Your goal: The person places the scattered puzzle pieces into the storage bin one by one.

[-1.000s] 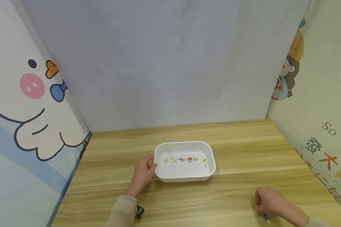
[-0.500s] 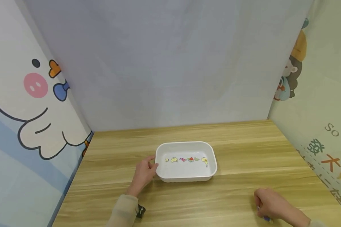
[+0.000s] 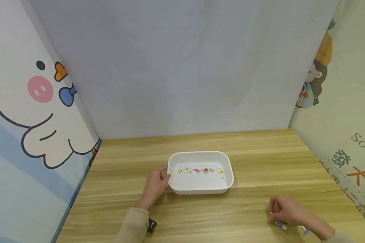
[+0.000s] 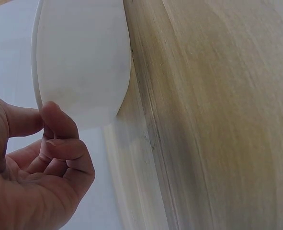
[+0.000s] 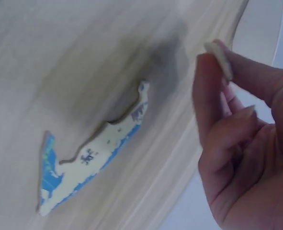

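Observation:
My left hand (image 3: 156,184) pinches the left rim of a white plastic tray (image 3: 200,186); the left wrist view shows thumb and forefinger on the edge of the tray (image 4: 84,52). Inside the tray a row of small flat printed pieces (image 3: 187,170) lies on the bottom. To the right, my right hand (image 5: 251,129) pinches a small, thin, pale piece (image 5: 220,60) between thumb and forefinger, held edge-on so its face is hidden. Below that hand, a curved cream-and-blue puzzle piece (image 5: 96,153) lies flat on the table, partly covered in the head view by the right hand (image 3: 289,212).
The wood-grain table (image 3: 134,152) extends around the tray. A grey-white curtain (image 3: 182,74) hangs at the back. Cartoon-printed panels stand at the left (image 3: 9,141) and right (image 3: 346,101). A small black object (image 3: 151,225) sits at the left wrist.
My right hand has shifted slightly up and away from the table spot with the small piece, and more of the cream-and-blue puzzle piece shows beneath it. The left hand stays on the tray.

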Motion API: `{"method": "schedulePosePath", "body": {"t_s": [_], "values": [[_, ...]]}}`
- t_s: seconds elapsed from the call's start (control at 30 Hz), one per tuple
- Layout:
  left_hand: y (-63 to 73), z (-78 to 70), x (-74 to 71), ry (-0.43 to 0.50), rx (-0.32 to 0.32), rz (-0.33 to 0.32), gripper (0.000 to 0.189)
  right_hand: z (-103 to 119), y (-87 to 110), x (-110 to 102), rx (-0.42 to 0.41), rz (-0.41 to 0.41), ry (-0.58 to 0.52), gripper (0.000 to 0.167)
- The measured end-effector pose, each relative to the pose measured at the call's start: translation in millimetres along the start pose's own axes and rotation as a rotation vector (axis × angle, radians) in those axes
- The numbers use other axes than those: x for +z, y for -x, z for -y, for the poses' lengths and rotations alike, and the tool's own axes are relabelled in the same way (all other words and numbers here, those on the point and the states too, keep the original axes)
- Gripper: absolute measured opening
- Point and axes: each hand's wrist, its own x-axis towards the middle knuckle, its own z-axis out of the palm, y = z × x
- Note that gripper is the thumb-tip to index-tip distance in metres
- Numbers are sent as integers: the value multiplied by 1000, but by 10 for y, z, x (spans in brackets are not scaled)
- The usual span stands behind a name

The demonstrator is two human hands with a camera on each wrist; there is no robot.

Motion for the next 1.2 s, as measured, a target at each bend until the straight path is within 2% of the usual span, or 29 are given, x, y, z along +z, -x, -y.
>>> {"method": "schedulePosePath", "body": {"t_s": [0.17,0.23,0.3,0.4,0.47,0.53,0.63,0.9,1.03,1.2], "values": [[2,-7,-8,5,8,0,39,107,-136,-96,18,-38,-102,14],[3,-9,-7,4,5,7,39,183,-191,-145,6,-91,-73,14],[2,-8,-11,-1,-4,8,40,293,-260,-211,8,-113,-97,17],[-4,-11,-30,-13,-21,-4,40,462,-387,-324,27,-104,-220,28],[-9,-16,-43,-11,-15,-16,39,563,-465,-395,52,-70,-326,33],[-13,-23,-45,-5,1,-18,39,651,-530,-449,55,-53,-366,34],[-8,-29,-37,9,11,-4,38,773,-617,-495,48,-32,-368,31],[6,-2,1,29,-17,16,38,1018,-861,-489,-3,-25,-294,27],[7,22,12,15,-5,15,37,1135,-969,-463,-20,-9,-313,27],[4,-6,-3,15,-2,0,37,1291,-1149,-411,-5,-5,-349,25]]}}
